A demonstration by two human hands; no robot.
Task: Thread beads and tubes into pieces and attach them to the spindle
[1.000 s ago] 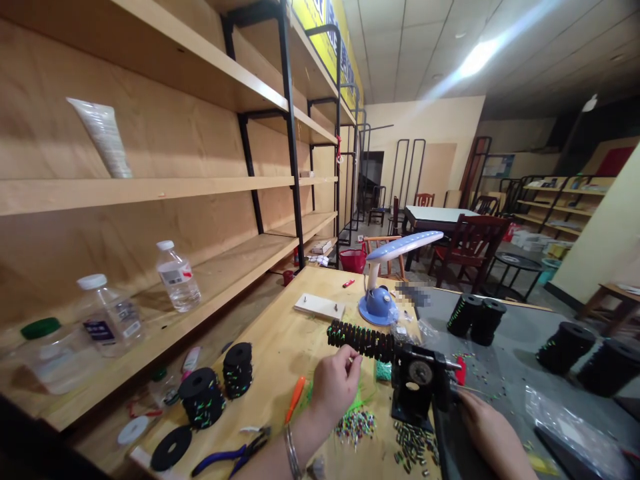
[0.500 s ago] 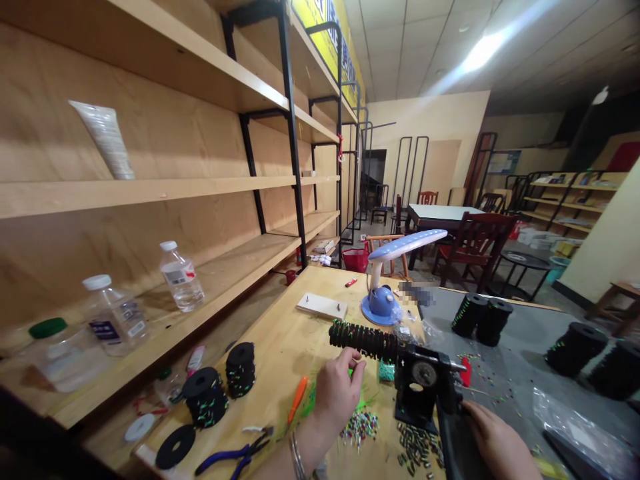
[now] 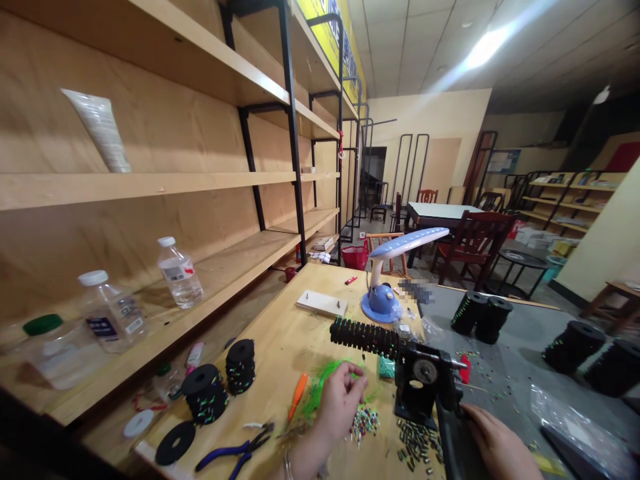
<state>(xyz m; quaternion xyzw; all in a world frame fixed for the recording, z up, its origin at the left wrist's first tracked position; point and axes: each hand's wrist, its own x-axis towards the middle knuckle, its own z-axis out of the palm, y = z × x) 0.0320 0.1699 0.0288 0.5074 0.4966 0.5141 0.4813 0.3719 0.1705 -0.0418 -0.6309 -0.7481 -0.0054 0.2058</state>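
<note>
My left hand (image 3: 341, 398) is over the table below the black spool roll (image 3: 364, 338), thumb and fingers pinched together. Whatever is between the fingertips is too small to make out. A tiny dark piece (image 3: 363, 358) hangs just under the roll, which is mounted sideways on a black winding device (image 3: 423, 383). Bright green strands (image 3: 320, 385) lie behind my left hand, and a pile of coloured beads (image 3: 365, 425) is beside it. My right hand (image 3: 500, 443) is at the device's lower right, by its black side part; its fingertips are mostly hidden.
Small metal pieces (image 3: 419, 443) lie before the device. Blue-handled pliers (image 3: 237, 453), an orange-handled tool (image 3: 298, 393) and black spools (image 3: 204, 393) are on the left. A blue lamp (image 3: 381, 301) stands behind. More spools (image 3: 470, 313) sit on the dark right-hand table (image 3: 525, 340).
My left hand has come down and slightly away from the roll, its fingers now below it. More of the green strands show. My right hand stays about where it was.
</note>
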